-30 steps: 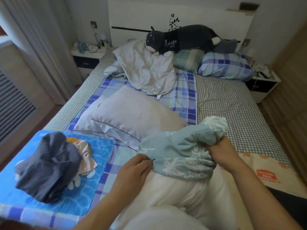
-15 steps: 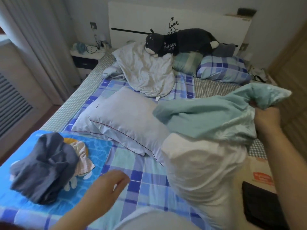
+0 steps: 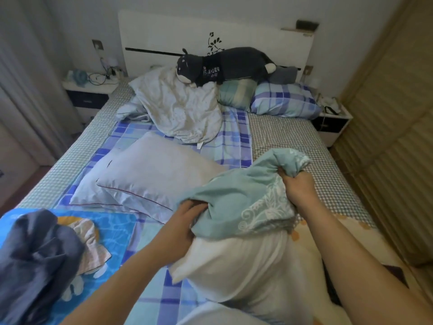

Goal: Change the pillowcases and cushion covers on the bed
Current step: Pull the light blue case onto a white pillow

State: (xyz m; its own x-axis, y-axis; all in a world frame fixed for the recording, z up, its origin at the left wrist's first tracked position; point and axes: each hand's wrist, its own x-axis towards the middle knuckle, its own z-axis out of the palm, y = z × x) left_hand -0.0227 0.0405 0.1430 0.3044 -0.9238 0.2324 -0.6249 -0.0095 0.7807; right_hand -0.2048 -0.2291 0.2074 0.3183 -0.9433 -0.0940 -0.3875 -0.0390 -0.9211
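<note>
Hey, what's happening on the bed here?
A person is working a teal pillowcase on a white pillow at the foot of the bed. The right hand grips the bunched far end of the case, the left hand grips its near edge. Most of the pillow is bare. Two pale pillows lie nearby.

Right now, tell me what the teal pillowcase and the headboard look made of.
Teal pillowcase: soft woven cloth, likely cotton, matte; it bunches and creases in both hands, with a pale printed scroll pattern. Headboard: hard, smooth white panel, probably painted or laminated board, with a black flower decal.
</note>
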